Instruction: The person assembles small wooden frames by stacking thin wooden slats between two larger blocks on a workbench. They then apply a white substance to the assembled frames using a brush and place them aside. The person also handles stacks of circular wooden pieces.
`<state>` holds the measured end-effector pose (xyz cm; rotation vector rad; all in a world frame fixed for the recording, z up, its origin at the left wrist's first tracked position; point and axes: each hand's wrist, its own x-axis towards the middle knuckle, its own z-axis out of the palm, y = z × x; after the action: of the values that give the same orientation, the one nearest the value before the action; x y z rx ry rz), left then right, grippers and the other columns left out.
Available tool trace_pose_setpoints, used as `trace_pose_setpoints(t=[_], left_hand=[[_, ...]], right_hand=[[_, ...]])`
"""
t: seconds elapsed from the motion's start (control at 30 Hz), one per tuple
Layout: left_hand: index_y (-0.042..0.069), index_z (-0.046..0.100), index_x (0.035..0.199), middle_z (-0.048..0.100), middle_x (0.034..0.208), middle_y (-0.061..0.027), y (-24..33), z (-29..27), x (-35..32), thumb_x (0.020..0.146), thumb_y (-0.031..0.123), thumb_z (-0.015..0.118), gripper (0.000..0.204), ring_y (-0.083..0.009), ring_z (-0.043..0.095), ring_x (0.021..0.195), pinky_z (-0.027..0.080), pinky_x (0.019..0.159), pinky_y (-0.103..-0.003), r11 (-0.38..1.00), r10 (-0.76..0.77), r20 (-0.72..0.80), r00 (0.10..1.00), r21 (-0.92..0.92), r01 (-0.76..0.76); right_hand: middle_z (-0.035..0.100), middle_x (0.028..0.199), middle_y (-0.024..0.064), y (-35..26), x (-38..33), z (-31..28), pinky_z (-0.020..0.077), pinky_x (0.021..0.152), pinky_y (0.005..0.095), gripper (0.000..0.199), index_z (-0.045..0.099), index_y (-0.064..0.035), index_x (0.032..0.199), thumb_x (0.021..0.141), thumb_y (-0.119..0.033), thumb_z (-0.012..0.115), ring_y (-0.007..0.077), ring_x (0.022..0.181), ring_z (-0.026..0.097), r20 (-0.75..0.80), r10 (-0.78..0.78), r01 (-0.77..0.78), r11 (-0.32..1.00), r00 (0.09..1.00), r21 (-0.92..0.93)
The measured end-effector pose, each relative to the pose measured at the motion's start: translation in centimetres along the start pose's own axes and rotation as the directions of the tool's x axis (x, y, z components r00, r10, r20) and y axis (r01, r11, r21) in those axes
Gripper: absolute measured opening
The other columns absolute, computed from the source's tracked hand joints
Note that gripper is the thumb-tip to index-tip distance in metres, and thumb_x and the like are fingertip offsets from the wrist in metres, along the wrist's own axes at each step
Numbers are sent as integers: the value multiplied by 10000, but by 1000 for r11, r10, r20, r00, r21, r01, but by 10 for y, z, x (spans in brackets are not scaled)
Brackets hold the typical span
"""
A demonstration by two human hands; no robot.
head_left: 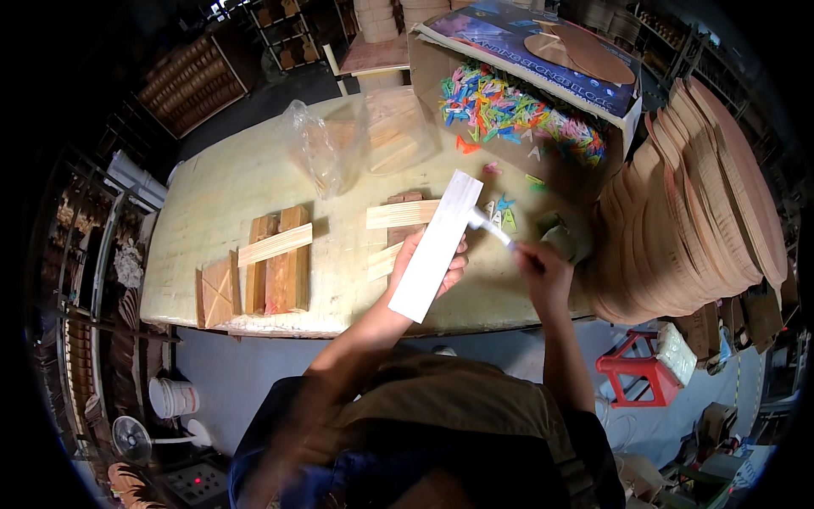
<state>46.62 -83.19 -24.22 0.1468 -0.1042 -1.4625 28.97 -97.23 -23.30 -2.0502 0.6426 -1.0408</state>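
Working above the tabletop (203,191), cradling 1 pale board (437,248) from beneath in the curled left hand (454,270), seemingly baring its face. Pinching a brush (493,228) at the board's edge in the near-closed right hand (544,270), probably for control.

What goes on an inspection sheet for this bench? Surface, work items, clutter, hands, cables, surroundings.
Surface: pale yellowish tabletop, some marks.
Work items: pale wooden strip; white brush-like tool, head at the strip's right edge, contact unclear; more strips across brown blocks.
Clutter: loose coloured clips beside an open carton of clips; clear plastic bags.
Hands: left hand holds the strip; right hand holds the tool.
Cables: pale loops on the floor near a red stool, possibly cord.
Surroundings: stacked curved boards at right; fan and white bucket at lower left.
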Motion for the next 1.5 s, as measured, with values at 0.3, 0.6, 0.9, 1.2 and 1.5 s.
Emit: trace_pose_setpoints(t=[0.3,0.6,0.9,1.2,1.5], left_hand=[[-40,487,1202,529,978,-127,-3,-7,-4,894,362,516,508,-174,451,742,387,573,-256,995,4,5,1000,99,-5],[3,489,1213,508,973,-115,-10,-9,-18,886,360,497,484,-185,440,758,385,565,-254,980,-112,26,993,166,106],[-3,473,1235,492,973,-131,-12,-8,-33,873,352,518,509,-201,446,768,385,557,-265,983,-79,-13,997,162,80],[-21,468,1214,459,964,-129,-8,-7,-41,857,350,532,519,-207,425,750,381,569,-282,997,-41,-26,999,64,42],[-45,486,1184,475,970,-133,11,-12,-58,875,365,499,514,-200,430,740,382,558,-276,997,54,-42,998,56,-51]], right_hand=[[641,749,59,29,7,-11,465,600,265,122,699,-35,908,789,-40,726,115,657,577,151,64,-69,997,987,23],[631,732,69,4,24,-12,434,576,265,125,697,-21,931,810,-49,713,101,626,542,135,23,-46,984,991,169],[617,723,52,-5,15,-12,433,581,259,103,693,-43,916,813,-49,700,106,637,542,311,-94,45,986,946,162],[612,690,6,-6,17,-9,389,555,228,122,704,-30,910,821,-111,721,54,605,492,338,-43,-10,988,940,154],[637,755,41,-7,22,31,457,550,294,153,705,-53,943,794,-81,728,148,627,565,-26,-200,199,979,979,-38]])
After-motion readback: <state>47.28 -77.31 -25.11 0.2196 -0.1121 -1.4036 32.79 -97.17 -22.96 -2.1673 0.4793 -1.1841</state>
